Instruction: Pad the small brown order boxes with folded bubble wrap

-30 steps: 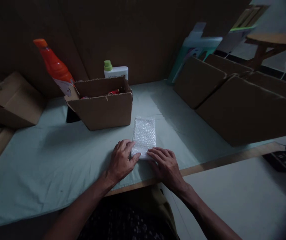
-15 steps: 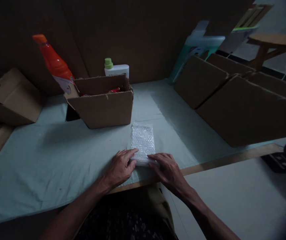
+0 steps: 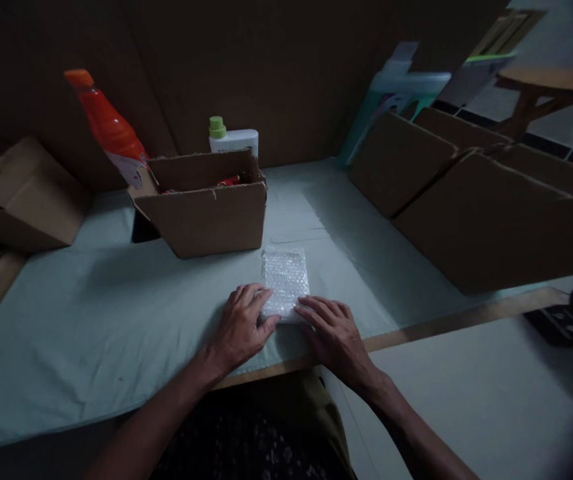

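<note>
A small rectangle of clear bubble wrap point(image 3: 286, 277) lies on the cloth-covered table in front of me. Its near edge is rolled or folded over; whether anything is inside I cannot tell. My left hand point(image 3: 242, 328) grips the left end of that edge, thumb at the front and fingers on top. At the right end, my right hand point(image 3: 333, 337) holds it the same way, its thumb partly hidden beneath the fingers.
An open cardboard box point(image 3: 216, 220) with red items stands beyond the wrap. Behind it are an orange-red bottle point(image 3: 113, 130) and a white bottle with green cap point(image 3: 235, 139). More boxes stand left and right point(image 3: 506, 220), with a teal bottle point(image 3: 366, 123) behind. The table edge point(image 3: 271, 369) runs close to me.
Both hands have moved slightly forward, turning the near edge of the bubble wrap away from me. Less of its flat part shows now.
</note>
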`<state>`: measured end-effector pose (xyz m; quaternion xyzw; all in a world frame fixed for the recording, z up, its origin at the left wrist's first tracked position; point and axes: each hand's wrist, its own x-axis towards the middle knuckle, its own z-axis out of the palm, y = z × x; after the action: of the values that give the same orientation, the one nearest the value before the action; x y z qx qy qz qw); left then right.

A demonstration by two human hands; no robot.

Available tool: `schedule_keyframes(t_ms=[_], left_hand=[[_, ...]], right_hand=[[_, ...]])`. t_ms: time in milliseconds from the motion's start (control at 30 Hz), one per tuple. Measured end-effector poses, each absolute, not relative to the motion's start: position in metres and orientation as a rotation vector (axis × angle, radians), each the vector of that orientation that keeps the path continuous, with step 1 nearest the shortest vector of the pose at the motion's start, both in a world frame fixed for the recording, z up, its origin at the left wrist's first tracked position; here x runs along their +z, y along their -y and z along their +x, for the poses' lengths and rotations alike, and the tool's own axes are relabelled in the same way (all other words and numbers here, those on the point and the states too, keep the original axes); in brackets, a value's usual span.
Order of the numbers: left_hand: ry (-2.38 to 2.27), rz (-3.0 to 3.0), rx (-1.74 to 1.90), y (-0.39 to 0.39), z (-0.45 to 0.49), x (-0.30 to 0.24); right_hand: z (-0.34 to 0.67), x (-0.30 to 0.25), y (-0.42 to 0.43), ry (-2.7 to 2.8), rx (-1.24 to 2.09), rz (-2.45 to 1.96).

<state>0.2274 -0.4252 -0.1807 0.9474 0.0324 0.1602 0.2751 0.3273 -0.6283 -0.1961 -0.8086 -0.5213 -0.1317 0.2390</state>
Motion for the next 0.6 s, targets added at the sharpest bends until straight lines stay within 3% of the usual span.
schedule_keyframes(t_ms=[133,400,600], left_hand=[[0.084,2.515,0.382,0.426,0.218,-0.18],[-0.011,2.407,0.192,0.427,0.209,-0.17],[-0.112,2.483,0.185,0.429,0.217,-0.171]], right_hand=[[0.332,-0.193,0.627,1.419,-0.289,-2.149],[0.325,-0.178,0.633,1.335,-0.026,-2.048],[0.32,-0.183,0.636,1.3,-0.289,-2.099]])
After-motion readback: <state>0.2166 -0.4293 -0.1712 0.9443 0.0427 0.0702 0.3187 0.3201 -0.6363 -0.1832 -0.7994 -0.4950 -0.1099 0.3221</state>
